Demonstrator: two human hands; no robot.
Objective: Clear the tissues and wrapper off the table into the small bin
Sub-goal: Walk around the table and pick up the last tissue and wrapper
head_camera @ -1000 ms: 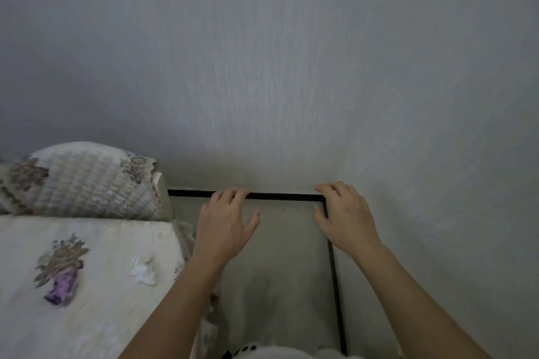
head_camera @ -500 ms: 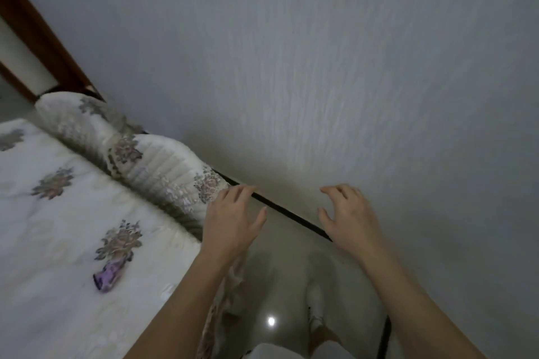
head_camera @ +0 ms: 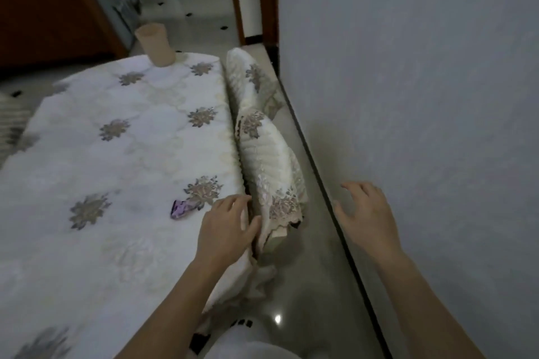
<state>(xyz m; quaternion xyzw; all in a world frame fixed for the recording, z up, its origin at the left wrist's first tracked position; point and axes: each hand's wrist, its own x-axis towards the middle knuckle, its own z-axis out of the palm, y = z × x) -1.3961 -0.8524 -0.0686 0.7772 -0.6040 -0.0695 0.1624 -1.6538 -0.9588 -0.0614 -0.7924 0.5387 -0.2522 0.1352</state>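
On the floral-clothed worktop [head_camera: 122,154] the purple wrapper [head_camera: 182,208] lies flat near the right edge, just left of the left hand [head_camera: 227,230], and nothing is binned yet by the look of it. No tissues show from this angle, so I can't say where they are. Left hand loose and empty, fingers spread by the chair cover [head_camera: 268,166]; right hand [head_camera: 367,218] open, empty, hanging beside the wall [head_camera: 423,81]. The small bin [head_camera: 156,45] waits at the far corner, well apart.
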